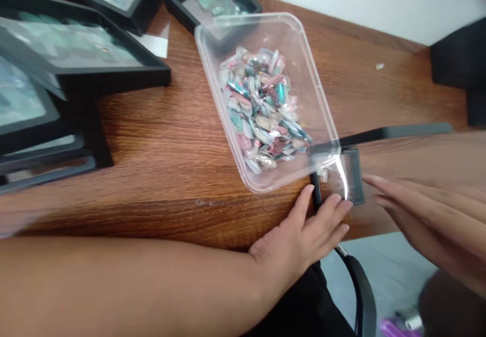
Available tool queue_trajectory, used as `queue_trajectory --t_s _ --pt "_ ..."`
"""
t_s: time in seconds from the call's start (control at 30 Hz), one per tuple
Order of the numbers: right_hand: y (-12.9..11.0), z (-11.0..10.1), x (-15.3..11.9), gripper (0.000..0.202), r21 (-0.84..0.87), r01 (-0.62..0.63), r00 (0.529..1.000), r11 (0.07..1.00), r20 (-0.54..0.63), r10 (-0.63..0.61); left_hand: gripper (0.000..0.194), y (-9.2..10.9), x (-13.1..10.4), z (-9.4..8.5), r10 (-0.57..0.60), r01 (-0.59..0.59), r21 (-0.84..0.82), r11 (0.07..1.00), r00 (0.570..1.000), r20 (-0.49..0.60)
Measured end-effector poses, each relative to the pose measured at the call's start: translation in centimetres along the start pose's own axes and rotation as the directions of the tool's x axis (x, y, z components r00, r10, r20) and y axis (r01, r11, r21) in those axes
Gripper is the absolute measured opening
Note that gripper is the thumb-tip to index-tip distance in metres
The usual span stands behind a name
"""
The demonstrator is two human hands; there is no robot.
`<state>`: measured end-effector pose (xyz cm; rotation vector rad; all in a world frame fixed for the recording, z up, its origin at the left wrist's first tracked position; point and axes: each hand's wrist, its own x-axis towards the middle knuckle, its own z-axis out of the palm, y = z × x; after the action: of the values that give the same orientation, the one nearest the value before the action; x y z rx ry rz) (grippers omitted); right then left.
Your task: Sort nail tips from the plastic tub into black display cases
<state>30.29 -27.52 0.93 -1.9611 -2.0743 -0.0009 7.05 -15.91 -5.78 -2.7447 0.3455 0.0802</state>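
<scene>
A small black frame box with a clear film window lies at the table's near edge, with a small pale piece inside. My left hand reaches in from the left, fingers spread, its fingertips touching the near side of the box. To the right of it, my right hand is slightly blurred, fingers straight, fingertips near the box's right side and holding nothing visible. A clear plastic tub of many wrapped pink, teal and clear pieces stands beyond, overlapping the box's far corner.
Black framed cases holding pale green and blue pieces are stacked at the left. Another open case stands behind the tub. A thin black bar runs right of the tub. Black objects stand at the far right of the wooden table.
</scene>
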Motion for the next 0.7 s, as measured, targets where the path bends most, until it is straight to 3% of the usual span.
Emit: queue_trajectory --t_s 0.03,0.1,0.27,0.33,0.47,0.7 --pt "0.2 0.7 0.2 0.071 -0.085 0.095 0.994 0.992 0.052 -0.091 0.066 0.0 0.0 0.0 -0.004 0.004 -0.008 1.000 1.000 -0.001" --pt "0.6 2.1 0.8 0.071 -0.251 0.190 0.982 0.949 0.029 -0.188 0.065 0.1 -0.1 0.2 -0.021 0.020 -0.036 0.999 0.999 -0.025" --pt "1.0 4.0 1.9 0.051 -0.343 0.217 0.973 0.914 0.006 -0.229 0.060 0.6 -0.4 0.8 -0.119 0.112 -0.089 0.990 0.989 -0.082" --pt "1.1 4.4 2.2 0.052 -0.280 0.207 0.977 0.938 0.000 -0.215 0.059 0.7 -0.4 0.9 -0.141 0.130 -0.107 0.986 0.985 -0.102" --pt "1.9 5.1 3.1 0.049 0.021 0.210 0.978 0.978 -0.023 -0.209 0.059 0.6 -0.5 1.0 -0.133 0.120 -0.114 0.986 0.984 -0.117" --pt "3.0 5.6 4.1 0.045 0.312 0.127 0.992 0.941 -0.044 -0.119 0.060 -0.7 -0.3 0.1 0.031 -0.034 -0.093 0.995 0.999 -0.031"
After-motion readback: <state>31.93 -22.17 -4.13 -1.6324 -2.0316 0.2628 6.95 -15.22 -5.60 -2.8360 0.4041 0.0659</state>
